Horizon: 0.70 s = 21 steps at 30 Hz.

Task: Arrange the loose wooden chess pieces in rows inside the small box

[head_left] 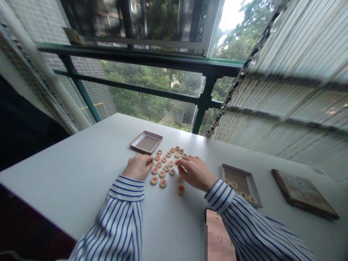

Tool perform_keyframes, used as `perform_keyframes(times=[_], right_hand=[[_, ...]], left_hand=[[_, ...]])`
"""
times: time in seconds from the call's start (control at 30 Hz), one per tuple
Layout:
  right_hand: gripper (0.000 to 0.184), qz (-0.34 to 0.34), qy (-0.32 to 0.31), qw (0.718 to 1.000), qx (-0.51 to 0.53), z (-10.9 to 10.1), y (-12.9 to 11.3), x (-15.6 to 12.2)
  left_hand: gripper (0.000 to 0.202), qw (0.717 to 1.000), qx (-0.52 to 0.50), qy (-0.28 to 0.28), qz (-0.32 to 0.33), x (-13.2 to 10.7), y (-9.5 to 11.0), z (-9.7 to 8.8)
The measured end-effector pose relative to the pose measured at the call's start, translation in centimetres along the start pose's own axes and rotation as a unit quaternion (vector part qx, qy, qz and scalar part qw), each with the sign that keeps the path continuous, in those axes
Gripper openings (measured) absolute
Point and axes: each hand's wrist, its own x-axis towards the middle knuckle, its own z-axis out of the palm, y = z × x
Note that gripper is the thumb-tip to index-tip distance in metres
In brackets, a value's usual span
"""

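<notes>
Round wooden Chinese chess pieces (166, 168) with red or dark characters lie in a loose cluster on the white table. At the cluster's left edge my left hand (136, 166) is closed, its fingertips pinching a dark-marked Chinese chess piece (150, 162). My right hand (196, 172) reaches over the cluster's right side with bent fingers. Its fingertips are at a pale piece that they partly cover, and the grip looks closed on it. Below that hand lies a red-marked piece (181, 189), apart from the others.
An open shallow box lid (146, 151) lies behind my left hand. At the right, a box tray (254, 181) holds several pieces, beside a flat decorated box (306, 192). A phone (220, 237) lies under my right forearm. Window railing (141, 59) and a curtain (285, 98) border the table (81, 159).
</notes>
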Motion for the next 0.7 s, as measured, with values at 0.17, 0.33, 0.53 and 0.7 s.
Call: perform_keyframes(times=[0.17,0.33,0.53,0.7], right_hand=[[0.021,0.005,0.015,1.000,0.026,0.6,-0.1,-0.4],[0.020,0.000,0.033,0.999,0.038,0.6,-0.2,-0.6],[0.020,0.000,0.039,0.998,0.046,1.1,0.0,-0.7],[0.021,0.006,0.034,0.998,0.047,1.1,0.1,-0.8]], left_hand=[[0.025,1.000,0.014,0.004,-0.004,0.0,0.5,-0.1],[0.026,1.000,0.013,0.019,-0.001,0.1,0.7,0.0],[0.029,0.998,-0.009,0.064,0.026,0.1,1.0,0.0],[0.028,0.992,-0.063,0.093,0.062,0.2,2.0,0.0]])
